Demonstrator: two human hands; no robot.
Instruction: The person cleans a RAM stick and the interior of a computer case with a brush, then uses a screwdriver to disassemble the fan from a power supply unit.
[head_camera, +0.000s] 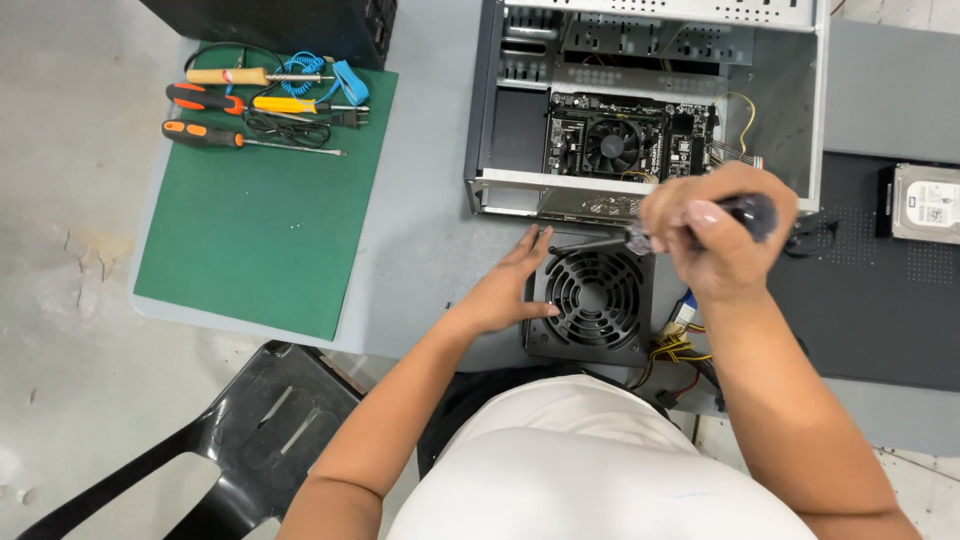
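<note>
While left hand (510, 290) lies flat, open, steadying the PSU (590, 300) at table edge, right hand (705, 225) clenches screwdriver (640, 238) — box prob heavy, rigid — grab by casing sides, not cables.

Even, diffuse overhead light filled the scene; the grey worktop (420, 240) and green mat (260, 220) were bright without glare. Shadows were soft and short, darkest inside the open computer case (790, 90). The right hand (715, 225) and its screwdriver (700, 225) showed slight motion blur. Focus was otherwise sharp, and straight edges bowed mildly toward the frame's borders.
</note>
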